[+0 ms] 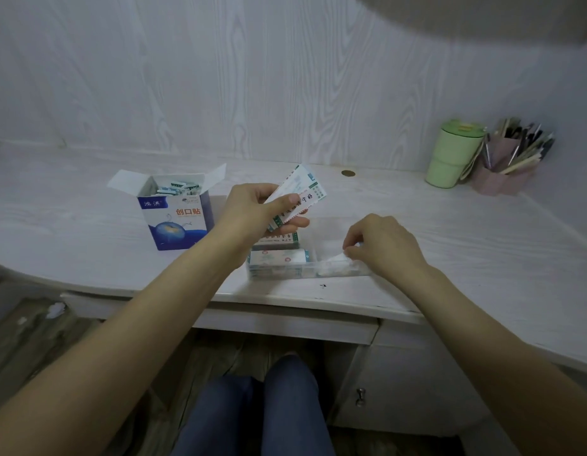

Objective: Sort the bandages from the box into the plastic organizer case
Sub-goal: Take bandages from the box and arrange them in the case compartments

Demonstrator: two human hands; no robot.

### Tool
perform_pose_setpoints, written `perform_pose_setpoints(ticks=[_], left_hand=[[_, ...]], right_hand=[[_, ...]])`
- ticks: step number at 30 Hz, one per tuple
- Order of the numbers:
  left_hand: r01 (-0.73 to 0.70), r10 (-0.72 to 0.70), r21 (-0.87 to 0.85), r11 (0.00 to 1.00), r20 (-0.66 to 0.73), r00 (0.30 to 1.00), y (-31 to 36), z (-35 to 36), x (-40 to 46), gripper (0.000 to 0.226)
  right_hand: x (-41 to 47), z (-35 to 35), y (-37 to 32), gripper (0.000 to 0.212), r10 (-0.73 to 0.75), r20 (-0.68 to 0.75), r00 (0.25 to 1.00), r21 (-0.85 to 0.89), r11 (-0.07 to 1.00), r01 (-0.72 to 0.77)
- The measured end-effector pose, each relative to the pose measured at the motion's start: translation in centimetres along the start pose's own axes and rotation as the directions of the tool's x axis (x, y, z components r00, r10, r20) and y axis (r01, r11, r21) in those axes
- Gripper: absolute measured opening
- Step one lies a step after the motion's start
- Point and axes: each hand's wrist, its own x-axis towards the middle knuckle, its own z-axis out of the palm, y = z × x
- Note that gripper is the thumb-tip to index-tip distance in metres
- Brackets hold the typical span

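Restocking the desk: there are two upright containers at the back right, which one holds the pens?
The pink holder, farthest right, bristling with pens. The green cup beside it is lidded and shows nothing inside.

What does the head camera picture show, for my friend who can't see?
A left hand holds white wrapped bandages above a clear plastic organizer case, while the right hand pinches one inside it. An open blue-and-white cardboard box stands left.

1 bandage box (pixel 176 214), 1 organizer case (pixel 338 258), 1 green cup (pixel 450 158), 1 pen holder (pixel 506 169), 1 coin (pixel 348 173), 2 hands
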Motion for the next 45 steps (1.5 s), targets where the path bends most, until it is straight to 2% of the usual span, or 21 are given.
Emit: perform_pose_setpoints(ticks=[6, 11, 13, 14, 15, 17, 18, 19, 27, 30, 34, 37, 45], left_hand=[[-0.011, 0.011, 0.006, 1.0, 0.012, 1.0, 0.1, -0.2, 0.0, 0.01], [-0.005, 0.005, 0.011, 1.0, 0.026, 1.0, 0.3, -0.4, -0.1, 0.006], [0.004, -0.004, 0.0, 1.0, 0.027, 1.0, 0.3, -0.5, -0.2, 0.008], [0.01, -0.01, -0.007, 1.0, 0.029, 1.0, 0.3, -0.6, -0.3, 0.008], [0.018, -0.017, -0.015, 1.0, 0.033, 0.999, 0.2, -0.5, -0.3, 0.009], [0.019, -0.02, 0.008, 1.0, 0.037, 0.999, 0.2, -0.5, -0.5, 0.01], [0.014, -0.016, 0.039, 0.999, 0.041, 0.999, 0.2, -0.4, -0.5, 0.012], [0.008, -0.012, 0.066, 0.998, 0.051, 0.999, 0.1, -0.3, -0.6, 0.014], [0.053, -0.053, 0.004, 0.999, 0.102, 0.993, 0.0, 0.4, -0.8, 0.016], [0.003, -0.004, 0.041, 0.999, 0.012, 1.0, -0.1, -0.2, -0.4, 0.018], [-0.123, 0.14, 0.102, 0.987, -0.181, 0.974, 0.1, -1.6, 0.0, 0.016], [-0.165, 0.198, 0.147, 0.975, -0.247, 0.949, 0.3, -2.6, -0.1, 0.016], [-0.16, 0.198, 0.161, 0.974, -0.261, 0.945, 0.1, -4.2, -0.2, 0.016]], right_hand=[[0.1, -0.5, -0.3, 0.013, -0.031, 0.045, 0.998, -0.072, 0.997, 0.034], [0.5, -0.6, -0.5, 0.008, -0.096, 0.087, 0.991, 0.011, 0.995, 0.096], [0.5, -0.7, -0.6, 0.009, -0.127, 0.04, 0.991, 0.134, 0.984, 0.121], [0.5, -0.9, -0.8, 0.009, -0.131, -0.006, 0.991, 0.283, 0.951, 0.128], [0.2, -1.3, -1.1, 0.012, -0.124, -0.044, 0.991, 0.485, 0.865, 0.129], [-0.2, -2.1, -1.8, 0.021, -0.098, -0.042, 0.994, 0.807, 0.583, 0.092], [-0.3, -2.3, -2.1, 0.025, -0.09, -0.021, 0.996, 0.864, 0.499, 0.063], [-0.4, -2.3, -2.4, 0.026, -0.081, -0.01, 0.997, 0.879, 0.474, 0.047], [-0.4, -2.2, -2.9, 0.016, 0.036, -0.153, 0.988, 0.815, 0.57, 0.106], [0.0, -1.7, -2.5, 0.011, 0.099, -0.168, 0.981, 0.813, 0.576, 0.081], [0.8, -0.6, -2.7, 0.007, 0.112, -0.092, 0.989, 0.85, 0.527, 0.02], [1.6, 0.6, -3.3, 0.011, 0.087, -0.07, 0.994, 0.81, 0.587, 0.005], [3.2, 2.7, -6.0, 0.003, -0.023, -0.065, 0.998, 0.582, 0.811, 0.057]])
